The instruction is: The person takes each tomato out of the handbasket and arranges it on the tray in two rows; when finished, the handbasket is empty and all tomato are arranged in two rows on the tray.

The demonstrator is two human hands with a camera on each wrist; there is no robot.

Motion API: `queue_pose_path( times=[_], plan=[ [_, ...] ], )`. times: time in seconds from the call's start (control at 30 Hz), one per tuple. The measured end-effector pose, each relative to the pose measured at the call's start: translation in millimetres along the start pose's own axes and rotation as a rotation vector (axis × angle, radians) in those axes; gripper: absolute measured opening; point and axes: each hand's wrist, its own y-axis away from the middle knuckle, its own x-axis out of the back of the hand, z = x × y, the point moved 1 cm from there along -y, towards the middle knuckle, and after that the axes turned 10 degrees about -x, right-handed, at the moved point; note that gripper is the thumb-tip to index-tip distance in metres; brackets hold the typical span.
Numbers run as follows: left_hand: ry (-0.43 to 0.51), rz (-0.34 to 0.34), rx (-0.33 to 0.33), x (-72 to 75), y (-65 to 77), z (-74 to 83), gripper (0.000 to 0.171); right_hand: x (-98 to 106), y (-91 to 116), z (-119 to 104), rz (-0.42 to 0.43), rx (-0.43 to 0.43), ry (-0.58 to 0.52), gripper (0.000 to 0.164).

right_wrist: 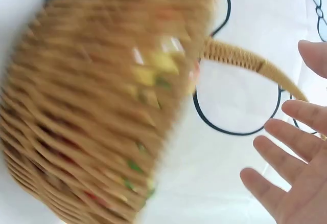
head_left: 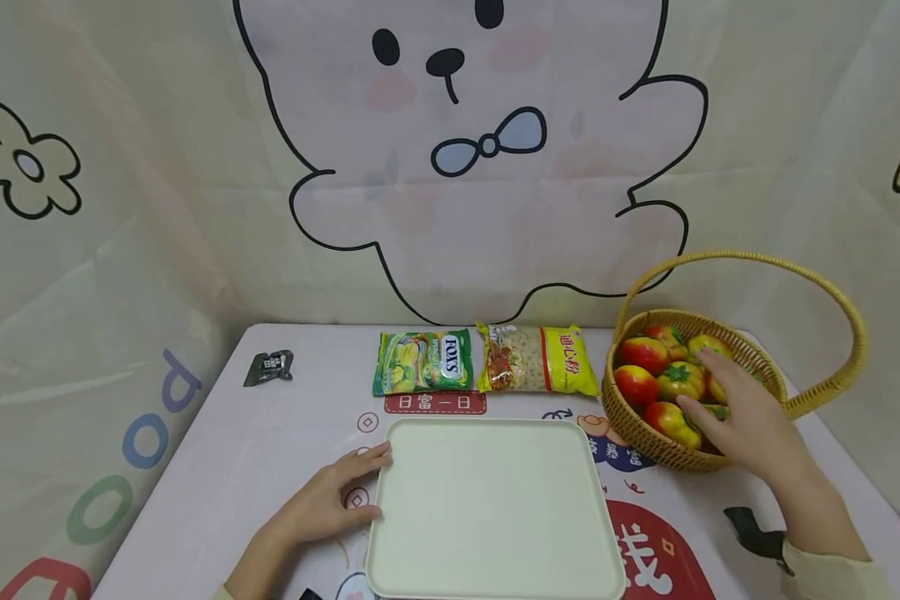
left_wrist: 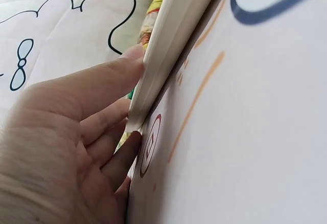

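A cream rectangular tray (head_left: 495, 508) lies at the table's front centre. My left hand (head_left: 330, 502) rests flat on the table against the tray's left edge. In the left wrist view its fingers (left_wrist: 110, 73) touch the tray rim (left_wrist: 171, 40). My right hand (head_left: 738, 408) hovers over a woven basket (head_left: 645, 433) at the right, fingers straight and spread above the red and yellow-green fruits (head_left: 645, 354), gripping none. The right wrist view shows the basket (right_wrist: 97, 111) blurred, with the right hand's open fingers (right_wrist: 286, 147) beside it.
A green Fox's candy bag (head_left: 423, 361) and a yellow snack bag (head_left: 537, 360) lie side by side behind the tray. A small black packet (head_left: 268, 367) sits at the far left. The basket's tall handle (head_left: 832, 300) arches over it. A cartoon curtain backs the table.
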Motion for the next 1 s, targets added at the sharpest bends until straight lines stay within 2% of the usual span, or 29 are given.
queue_pose_path(
  times=[0.13, 0.27, 0.47, 0.63, 0.77, 1.0],
  plan=[
    [0.008, 0.007, -0.001, -0.3, 0.6, -0.6, 0.066, 19.1, -27.5, 10.1, -0.059, 0.023, -0.054, 0.072],
    [0.0, 0.018, -0.01, -0.2, 1.1, -1.8, 0.066, 30.3, -55.5, 19.5, -0.156, 0.009, -0.064, 0.069],
    [0.009, 0.033, -0.016, -2.3, 1.6, -2.8, 0.065, 32.0, -91.1, 37.1, -0.325, -0.063, 0.001, 0.074],
    [0.009, 0.042, -0.036, -4.0, 2.3, -3.7, 0.064, 25.5, -109.1, 54.9, -0.466, -0.122, -0.026, 0.077],
    [0.01, 0.054, -0.051, -4.9, 2.8, -3.1, 0.064, 17.8, -117.1, 67.6, -0.506, -0.151, -0.057, 0.075],
    [-0.015, 0.065, -0.083, -5.1, 2.8, -3.8, 0.064, 4.5, -121.7, 83.5, -0.511, -0.163, -0.075, 0.069]
  ],
)
